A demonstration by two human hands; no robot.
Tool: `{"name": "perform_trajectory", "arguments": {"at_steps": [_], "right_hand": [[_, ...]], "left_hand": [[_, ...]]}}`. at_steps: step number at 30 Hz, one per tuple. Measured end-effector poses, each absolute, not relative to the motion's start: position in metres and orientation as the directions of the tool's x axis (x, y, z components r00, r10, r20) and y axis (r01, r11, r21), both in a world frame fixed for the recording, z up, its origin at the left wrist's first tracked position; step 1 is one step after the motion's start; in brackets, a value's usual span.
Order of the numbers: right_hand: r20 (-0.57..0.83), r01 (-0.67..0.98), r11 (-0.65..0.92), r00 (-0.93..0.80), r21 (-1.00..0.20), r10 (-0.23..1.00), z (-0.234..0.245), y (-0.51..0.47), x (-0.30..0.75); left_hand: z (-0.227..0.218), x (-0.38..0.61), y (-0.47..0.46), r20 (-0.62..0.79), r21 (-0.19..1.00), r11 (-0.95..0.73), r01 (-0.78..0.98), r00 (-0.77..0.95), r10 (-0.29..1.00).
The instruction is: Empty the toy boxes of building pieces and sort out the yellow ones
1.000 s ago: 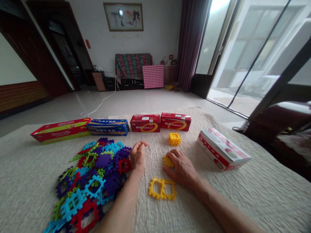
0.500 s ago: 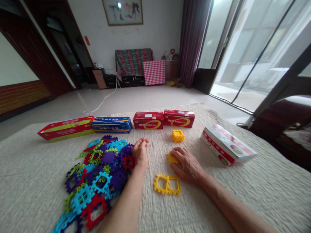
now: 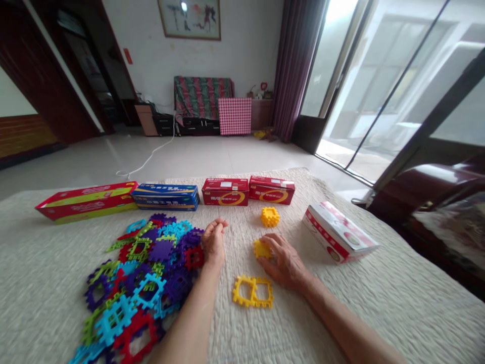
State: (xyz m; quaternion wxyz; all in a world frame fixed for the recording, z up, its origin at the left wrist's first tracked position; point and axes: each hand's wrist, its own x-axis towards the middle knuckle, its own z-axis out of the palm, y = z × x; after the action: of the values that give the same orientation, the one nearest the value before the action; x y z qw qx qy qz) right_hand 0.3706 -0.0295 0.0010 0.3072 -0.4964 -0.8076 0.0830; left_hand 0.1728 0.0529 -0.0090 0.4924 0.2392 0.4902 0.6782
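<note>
My right hand (image 3: pixel 283 262) lies on the cream quilted cover (image 3: pixel 379 303) with its fingers curled over a small yellow puzzle piece (image 3: pixel 260 248). Just in front of my right wrist lie two joined yellow square frames (image 3: pixel 253 291). A finished yellow cube (image 3: pixel 270 216) stands farther off. My left hand (image 3: pixel 213 241) rests in a loose fist at the right edge of a heap of interlocking plastic pieces (image 3: pixel 140 273) in blue, purple, green and red; nothing shows in it.
A row of boxes runs along the far side: a long red one (image 3: pixel 85 201), a blue one (image 3: pixel 165 196), and two red ones (image 3: pixel 225 191) (image 3: pixel 272 189). A red and white box (image 3: pixel 339 232) lies at the right. Beyond are a tiled floor and glass doors.
Both hands stay where they were on the cover. Only the camera has shifted slightly.
</note>
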Motion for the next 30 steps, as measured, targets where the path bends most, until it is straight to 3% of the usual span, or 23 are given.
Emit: {"name": "perform_trajectory", "arguments": {"at_steps": [11, 14, 22, 30], "right_hand": [[0.561, 0.800, 0.419, -0.127, -0.429, 0.818, 0.008, 0.005, 0.389], [0.574, 0.812, 0.425, -0.140, -0.400, 0.807, 0.025, 0.034, 0.405], [0.429, 0.843, 0.415, -0.253, -0.342, 0.867, 0.037, 0.070, 0.419], [0.575, 0.801, 0.485, -0.224, -0.352, 0.787, 0.033, 0.059, 0.404]], "left_hand": [[-0.013, 0.175, 0.054, -0.142, 0.912, -0.032, -0.409, -0.386, 0.911], [-0.014, 0.174, 0.055, -0.137, 0.919, -0.027, -0.394, -0.383, 0.914], [-0.013, 0.174, 0.055, -0.148, 0.919, -0.015, -0.394, -0.379, 0.914], [-0.010, 0.176, 0.053, -0.151, 0.912, -0.023, -0.410, -0.387, 0.910]]}}
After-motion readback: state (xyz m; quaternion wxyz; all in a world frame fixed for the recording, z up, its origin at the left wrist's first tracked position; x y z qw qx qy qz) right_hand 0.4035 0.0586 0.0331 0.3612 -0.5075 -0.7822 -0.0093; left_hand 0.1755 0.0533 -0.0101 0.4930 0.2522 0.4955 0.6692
